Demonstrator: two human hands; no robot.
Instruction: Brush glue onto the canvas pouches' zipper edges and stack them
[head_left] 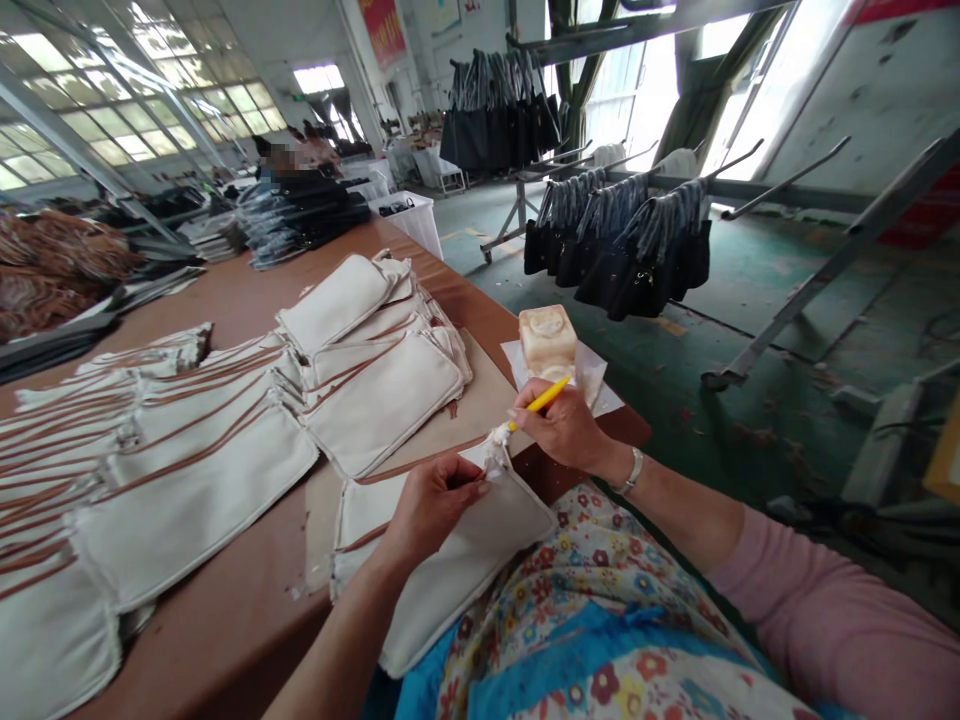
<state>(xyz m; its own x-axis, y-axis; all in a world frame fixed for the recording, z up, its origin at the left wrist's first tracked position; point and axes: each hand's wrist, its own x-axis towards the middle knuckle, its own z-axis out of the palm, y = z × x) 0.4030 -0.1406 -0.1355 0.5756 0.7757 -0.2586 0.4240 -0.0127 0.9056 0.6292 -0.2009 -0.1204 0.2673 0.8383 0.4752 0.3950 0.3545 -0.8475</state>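
Observation:
An off-white pouch piece (465,560) with brown edging lies partly on the table edge and partly over my lap. My left hand (439,500) pinches the pouch near its upper corner, thumb and fingers together. My right hand (562,425) grips a slim yellow brush (549,394). The brush's whitish tip is at that same corner, among pale frayed fabric, so its exact shape is hard to make out. Just beyond my right hand stands a cream, crusted glue container (547,338) on a white sheet (592,370).
Stacks of similar off-white pouches (390,390) and more overlapping rows (202,470) cover the brown table (262,570). Brown strap bundles (60,260) lie far left. Right of the table, a metal rack (810,195) carries black bags (637,250). A person (285,160) is farther back.

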